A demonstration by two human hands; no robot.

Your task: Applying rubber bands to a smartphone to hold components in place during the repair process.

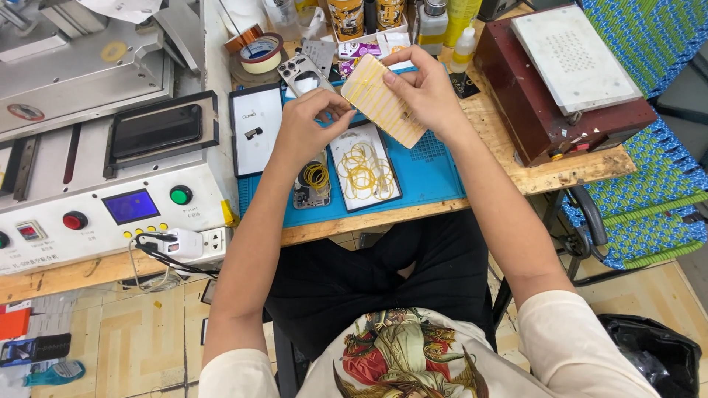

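Both hands meet above the blue mat (435, 173) on the wooden counter (560, 173). The right hand (424, 88) holds a pale phone-sized panel (380, 99) wrapped in yellow rubber bands, its fingers clamped along the panel's upper edge, thumb on the face. The left hand (306, 129) comes in from the lower left, its fingers pinched together at the panel's near corner, apparently on one of the bands. The panel is tilted, lifted clear of the mat. Directly beneath lies a white tray (365, 173) with loose yellow rubber bands, and just beside it a phone frame (313, 184) with more bands coiled on it. A tape roll (262, 53) sits farther back, and a grey machine (96, 147) with coloured buttons stands to the left.
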